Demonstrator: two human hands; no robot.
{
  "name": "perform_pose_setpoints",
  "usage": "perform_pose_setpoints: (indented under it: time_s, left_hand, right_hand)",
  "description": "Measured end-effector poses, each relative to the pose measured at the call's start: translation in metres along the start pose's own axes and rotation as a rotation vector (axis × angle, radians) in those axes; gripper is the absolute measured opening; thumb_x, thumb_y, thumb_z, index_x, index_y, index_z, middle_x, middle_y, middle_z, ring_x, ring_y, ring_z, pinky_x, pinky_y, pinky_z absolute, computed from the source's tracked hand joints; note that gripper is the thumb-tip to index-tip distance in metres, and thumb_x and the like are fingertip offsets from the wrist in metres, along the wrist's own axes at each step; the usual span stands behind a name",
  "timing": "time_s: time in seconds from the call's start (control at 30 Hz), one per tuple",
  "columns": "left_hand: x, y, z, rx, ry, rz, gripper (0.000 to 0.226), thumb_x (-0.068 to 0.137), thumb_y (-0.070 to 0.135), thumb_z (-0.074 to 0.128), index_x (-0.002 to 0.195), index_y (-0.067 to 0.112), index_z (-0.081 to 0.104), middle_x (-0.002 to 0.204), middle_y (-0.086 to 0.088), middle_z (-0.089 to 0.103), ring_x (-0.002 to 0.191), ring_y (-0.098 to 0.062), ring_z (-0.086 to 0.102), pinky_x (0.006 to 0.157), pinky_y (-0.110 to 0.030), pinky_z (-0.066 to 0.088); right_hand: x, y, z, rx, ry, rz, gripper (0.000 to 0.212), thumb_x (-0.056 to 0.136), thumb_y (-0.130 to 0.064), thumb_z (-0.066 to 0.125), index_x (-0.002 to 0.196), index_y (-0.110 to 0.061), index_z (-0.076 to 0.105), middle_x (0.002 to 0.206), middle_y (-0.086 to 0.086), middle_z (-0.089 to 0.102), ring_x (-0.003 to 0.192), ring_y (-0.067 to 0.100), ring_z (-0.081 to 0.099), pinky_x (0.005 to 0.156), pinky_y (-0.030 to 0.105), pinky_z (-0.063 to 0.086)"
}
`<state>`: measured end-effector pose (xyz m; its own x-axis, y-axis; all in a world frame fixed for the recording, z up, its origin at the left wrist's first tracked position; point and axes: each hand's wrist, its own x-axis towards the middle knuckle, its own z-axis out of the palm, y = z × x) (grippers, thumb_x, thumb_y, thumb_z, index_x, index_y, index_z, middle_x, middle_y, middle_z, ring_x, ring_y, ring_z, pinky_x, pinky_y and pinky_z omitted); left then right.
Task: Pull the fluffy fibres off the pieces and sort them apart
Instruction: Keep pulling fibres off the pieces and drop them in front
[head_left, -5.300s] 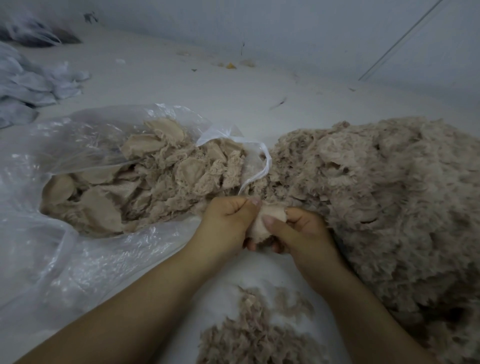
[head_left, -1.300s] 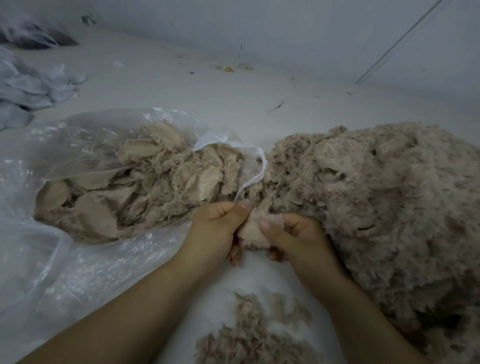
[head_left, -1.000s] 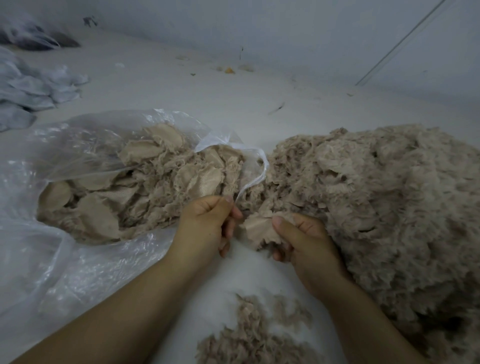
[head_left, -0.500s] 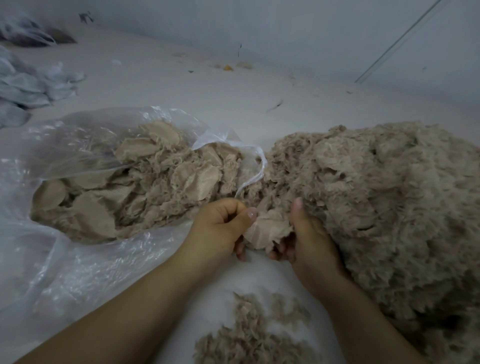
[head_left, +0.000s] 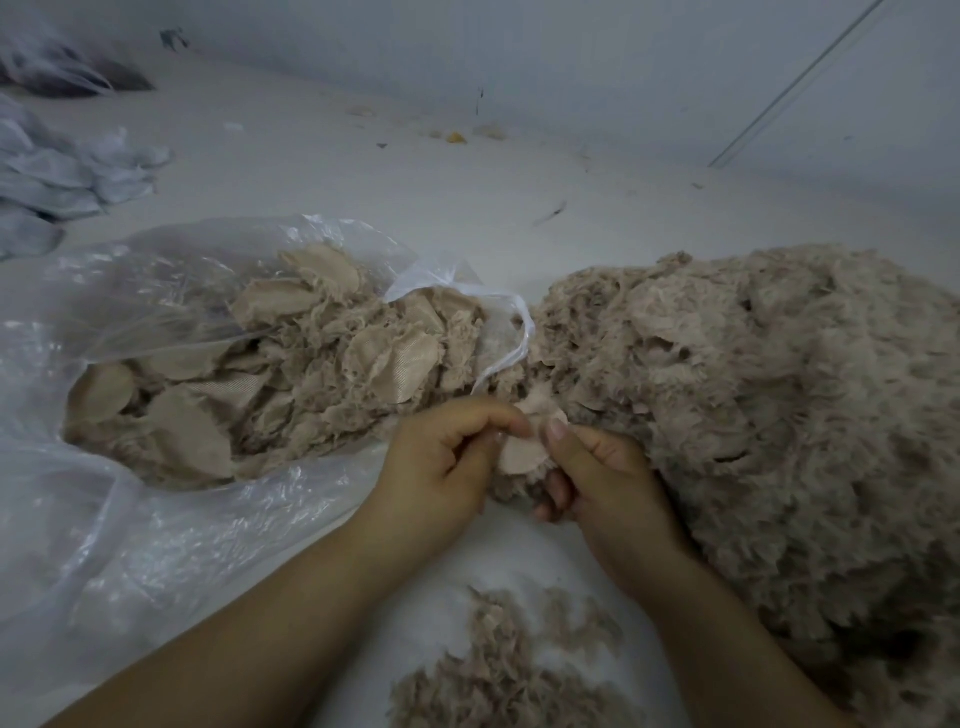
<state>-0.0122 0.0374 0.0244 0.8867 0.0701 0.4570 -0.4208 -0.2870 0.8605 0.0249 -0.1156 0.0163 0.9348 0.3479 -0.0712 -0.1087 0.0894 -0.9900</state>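
Both hands meet at the centre over one beige fabric piece (head_left: 522, 452) with fluffy fibres hanging under it. My left hand (head_left: 447, 462) pinches its left edge; my right hand (head_left: 597, 478) grips its right side, thumb on top. A big heap of fluffy beige pieces (head_left: 769, 415) fills the right. A clear plastic bag (head_left: 171, 530) on the left holds several stripped beige pieces (head_left: 291, 379). Loose pulled fibres (head_left: 509, 670) lie in a small pile near the bottom edge.
The work surface is a white cloth-like sheet (head_left: 426, 208). Grey crumpled fabric (head_left: 57, 182) lies at the far left, and small scraps dot the back edge near the wall.
The hands parted briefly about a second ago, with the right hand keeping the piece. They have closed together again on it, the right thumb now on top.
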Motion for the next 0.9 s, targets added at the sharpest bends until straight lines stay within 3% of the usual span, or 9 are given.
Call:
perform_pose_setpoints:
  time_s: [0.07, 0.13, 0.27, 0.37, 0.47, 0.63, 0.77, 0.83, 0.9]
  left_hand:
    - [0.000, 0.000, -0.002, 0.201, -0.031, 0.082, 0.026, 0.088, -0.005, 0.050, 0.094, 0.007, 0.072, 0.086, 0.009, 0.067, 0.070, 0.007, 0.060, 0.066, -0.008, 0.045]
    - [0.002, 0.003, -0.004, 0.373, -0.032, 0.163, 0.032, 0.085, -0.008, 0.047, 0.101, 0.003, 0.073, 0.094, -0.001, 0.070, 0.085, 0.001, 0.062, 0.075, -0.011, 0.047]
    - [0.015, 0.008, -0.024, 0.714, 0.153, 0.333, 0.039, 0.084, 0.004, 0.039, 0.107, -0.002, 0.070, 0.091, -0.015, 0.067, 0.076, -0.030, 0.063, 0.060, -0.033, 0.052]
    - [0.030, 0.006, -0.043, 0.962, 0.216, 0.178, 0.029, 0.077, -0.006, 0.058, 0.104, -0.002, 0.069, 0.096, -0.021, 0.062, 0.066, -0.037, 0.060, 0.053, -0.031, 0.043]
    - [0.034, -0.001, -0.049, 1.153, 0.054, -0.038, 0.013, 0.071, -0.007, 0.063, 0.083, -0.002, 0.061, 0.097, -0.026, 0.050, 0.053, -0.026, 0.037, 0.046, -0.029, 0.029]
    - [0.032, -0.011, -0.052, 1.237, 0.112, -0.141, 0.013, 0.075, -0.001, 0.054, 0.088, 0.000, 0.058, 0.098, -0.022, 0.042, 0.062, -0.024, 0.024, 0.050, -0.032, 0.023]
    - [0.025, 0.000, -0.047, 1.153, 0.239, 0.019, 0.011, 0.077, 0.006, 0.053, 0.082, 0.002, 0.062, 0.088, -0.019, 0.043, 0.064, -0.025, 0.033, 0.049, -0.027, 0.021]
    - [0.019, 0.004, -0.039, 1.091, 0.207, 0.142, 0.020, 0.080, 0.016, 0.047, 0.076, 0.003, 0.062, 0.084, -0.016, 0.046, 0.064, -0.028, 0.043, 0.047, -0.026, 0.024]
    - [0.014, 0.005, -0.024, 0.979, 0.078, 0.126, 0.029, 0.084, 0.034, 0.050, 0.076, 0.010, 0.065, 0.084, -0.008, 0.050, 0.068, -0.027, 0.051, 0.046, -0.028, 0.034]
  right_hand:
    - [0.001, 0.000, 0.001, 0.023, 0.005, 0.008, 0.039, 0.100, -0.026, 0.048, 0.071, -0.019, 0.074, 0.047, -0.001, 0.044, 0.046, 0.013, 0.044, 0.048, 0.024, 0.046]
    - [0.001, -0.001, 0.002, 0.057, 0.009, 0.017, 0.044, 0.101, -0.023, 0.046, 0.067, -0.018, 0.073, 0.046, -0.001, 0.044, 0.045, 0.011, 0.042, 0.046, 0.023, 0.046]
    - [0.001, -0.004, 0.001, 0.082, 0.014, 0.021, 0.050, 0.101, -0.022, 0.042, 0.060, -0.013, 0.068, 0.045, 0.000, 0.043, 0.042, 0.012, 0.044, 0.045, 0.021, 0.045]
    - [-0.001, -0.002, 0.001, 0.009, 0.002, 0.004, 0.048, 0.102, -0.022, 0.042, 0.065, -0.015, 0.072, 0.048, -0.002, 0.045, 0.046, 0.010, 0.047, 0.050, 0.021, 0.048]
    - [-0.002, 0.000, 0.002, -0.045, 0.006, -0.008, 0.045, 0.102, -0.021, 0.044, 0.068, -0.016, 0.074, 0.049, -0.004, 0.044, 0.048, 0.007, 0.046, 0.052, 0.021, 0.049]
    - [-0.002, -0.002, 0.003, -0.028, 0.073, 0.021, 0.044, 0.102, -0.021, 0.044, 0.071, -0.016, 0.074, 0.049, -0.004, 0.043, 0.047, 0.009, 0.046, 0.048, 0.019, 0.046]
    - [0.001, -0.002, 0.004, 0.025, 0.118, 0.035, 0.042, 0.103, -0.022, 0.042, 0.068, -0.015, 0.064, 0.049, -0.002, 0.040, 0.045, 0.009, 0.040, 0.046, 0.022, 0.045]
    - [0.001, -0.001, 0.004, 0.018, 0.110, 0.026, 0.041, 0.103, -0.021, 0.042, 0.068, -0.016, 0.063, 0.050, -0.001, 0.040, 0.046, 0.010, 0.039, 0.046, 0.022, 0.045]
    - [0.001, -0.001, 0.004, 0.009, 0.084, 0.006, 0.042, 0.103, -0.019, 0.042, 0.068, -0.020, 0.065, 0.050, -0.001, 0.040, 0.046, 0.010, 0.040, 0.046, 0.022, 0.045]
